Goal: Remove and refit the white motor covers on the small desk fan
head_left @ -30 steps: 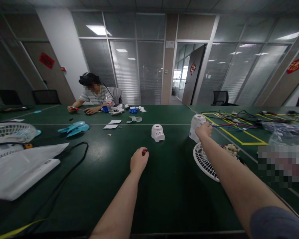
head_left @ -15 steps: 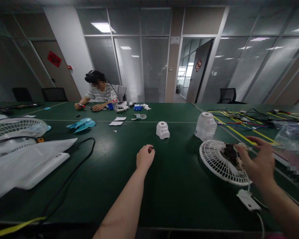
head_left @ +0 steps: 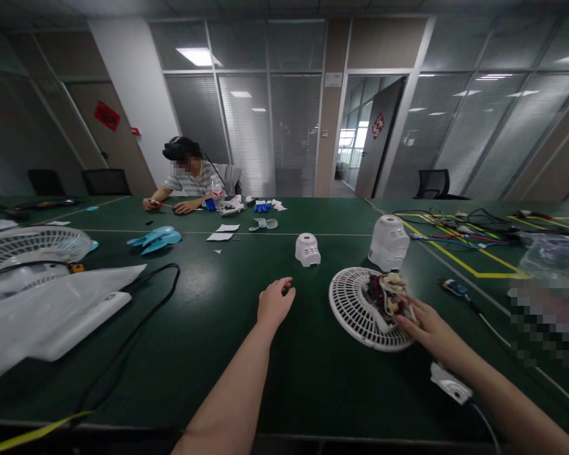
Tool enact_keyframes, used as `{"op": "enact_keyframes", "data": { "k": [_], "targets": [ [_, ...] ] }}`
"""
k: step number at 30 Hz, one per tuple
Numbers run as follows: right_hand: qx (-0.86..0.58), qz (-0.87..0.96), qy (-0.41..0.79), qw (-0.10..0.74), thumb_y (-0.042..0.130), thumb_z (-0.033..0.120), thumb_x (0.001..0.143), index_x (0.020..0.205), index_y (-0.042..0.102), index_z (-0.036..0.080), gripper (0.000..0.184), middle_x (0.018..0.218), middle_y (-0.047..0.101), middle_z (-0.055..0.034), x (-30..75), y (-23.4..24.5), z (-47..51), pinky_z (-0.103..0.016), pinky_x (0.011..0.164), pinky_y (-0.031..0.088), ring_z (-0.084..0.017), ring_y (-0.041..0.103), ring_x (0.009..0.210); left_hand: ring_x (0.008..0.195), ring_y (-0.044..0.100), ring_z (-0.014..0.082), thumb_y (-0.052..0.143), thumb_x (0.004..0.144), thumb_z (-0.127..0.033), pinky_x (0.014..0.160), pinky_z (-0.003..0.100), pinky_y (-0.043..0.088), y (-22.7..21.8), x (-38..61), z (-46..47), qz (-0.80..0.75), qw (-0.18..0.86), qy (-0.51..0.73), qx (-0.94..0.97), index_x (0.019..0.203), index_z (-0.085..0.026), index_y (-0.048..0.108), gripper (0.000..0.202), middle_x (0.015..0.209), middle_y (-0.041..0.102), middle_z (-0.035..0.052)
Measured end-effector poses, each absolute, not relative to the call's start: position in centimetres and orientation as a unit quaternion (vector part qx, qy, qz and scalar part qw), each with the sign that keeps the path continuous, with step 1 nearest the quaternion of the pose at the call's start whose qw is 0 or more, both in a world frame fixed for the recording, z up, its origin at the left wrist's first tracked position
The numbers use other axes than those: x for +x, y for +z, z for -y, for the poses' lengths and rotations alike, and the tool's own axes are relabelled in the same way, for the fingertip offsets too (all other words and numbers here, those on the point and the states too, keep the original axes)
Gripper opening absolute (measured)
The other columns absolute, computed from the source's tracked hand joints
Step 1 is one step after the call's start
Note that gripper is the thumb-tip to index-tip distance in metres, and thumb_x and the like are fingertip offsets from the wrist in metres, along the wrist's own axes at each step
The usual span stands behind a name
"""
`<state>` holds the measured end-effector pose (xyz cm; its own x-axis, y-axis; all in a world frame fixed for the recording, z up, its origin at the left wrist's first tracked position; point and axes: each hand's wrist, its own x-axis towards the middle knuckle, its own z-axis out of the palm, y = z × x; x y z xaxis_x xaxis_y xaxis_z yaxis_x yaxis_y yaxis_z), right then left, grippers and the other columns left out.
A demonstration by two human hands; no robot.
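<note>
My right hand (head_left: pixel 427 330) lies on the near right edge of a round white fan grille (head_left: pixel 358 309), fingers gripping its rim beside the wired motor (head_left: pixel 386 294) that sits on it. My left hand (head_left: pixel 274 302) rests on the green table (head_left: pixel 227 328) left of the grille, fingers loosely curled, nothing in it. A tall white motor cover (head_left: pixel 387 242) stands just behind the grille. A smaller white cap (head_left: pixel 307 249) stands further left.
A white plug and cable (head_left: pixel 448 382) lie under my right forearm. A white fan base and black cord (head_left: pixel 52 309) are at left, blue fan blades (head_left: pixel 155 237) behind. Another person sits at the far side. Coloured wires (head_left: pixel 455 237) and a plastic bag lie at right.
My right hand left the tall motor cover, drew back, and now holds the grille's near edge. The grille with its motor has shifted left, towards my left hand, which stayed put.
</note>
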<state>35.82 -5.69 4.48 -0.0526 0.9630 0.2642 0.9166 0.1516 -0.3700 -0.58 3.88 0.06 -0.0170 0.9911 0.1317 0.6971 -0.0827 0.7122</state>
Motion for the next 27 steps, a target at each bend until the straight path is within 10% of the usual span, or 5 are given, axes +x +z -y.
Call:
{"op": "enact_keyframes", "data": {
  "k": [8, 15, 19, 27],
  "targets": [
    [-0.543, 0.799, 0.134, 0.222, 0.028, 0.057, 0.095, 0.118, 0.066, 0.025, 0.055, 0.133, 0.055, -0.0096, 23.5, 5.8, 2.7, -0.048, 0.103, 0.038, -0.028, 0.049, 0.121, 0.123, 0.053, 0.0246, 0.045, 0.090, -0.048, 0.106, 0.040, 0.035, -0.7, -0.7, -4.7, -0.645, 0.237, 0.369, 0.626, 0.130, -0.027, 0.056, 0.046, 0.132, 0.060, 0.0066],
    [-0.570, 0.746, 0.162, 0.303, 0.029, 0.048, 0.096, 0.086, 0.068, 0.021, 0.049, 0.084, 0.070, -0.0051, 22.5, 6.0, -4.0, -0.031, 0.076, 0.046, -0.021, 0.064, 0.083, 0.117, 0.055, 0.0215, 0.050, 0.088, -0.039, 0.101, 0.032, 0.041, -1.2, -1.4, -5.8, -0.652, 0.224, 0.451, 0.567, 0.119, -0.025, 0.061, 0.036, 0.128, 0.059, 0.0060],
    [-0.615, 0.709, 0.142, 0.313, 0.043, 0.041, 0.091, 0.105, 0.063, 0.020, 0.032, 0.098, 0.069, -0.0060, 21.6, 5.5, -9.9, -0.029, 0.080, 0.044, -0.019, 0.063, 0.091, 0.110, 0.058, 0.0214, 0.052, 0.086, -0.035, 0.097, 0.032, 0.044, -1.1, -1.3, -5.9, -0.657, 0.224, 0.451, 0.561, 0.112, -0.027, 0.062, 0.030, 0.123, 0.059, 0.0042],
    [-0.675, 0.657, 0.159, 0.296, 0.068, 0.048, 0.072, 0.144, 0.024, 0.009, 0.093, 0.130, 0.052, -0.0243, 17.5, 3.4, -17.1, -0.037, 0.092, 0.041, -0.031, 0.055, 0.116, 0.105, 0.060, 0.0206, 0.051, 0.082, -0.025, 0.094, 0.032, 0.045, -1.0, -1.5, -6.1, -0.637, 0.247, 0.467, 0.561, 0.110, -0.028, 0.062, 0.031, 0.121, 0.059, 0.0013]
  ]
}}
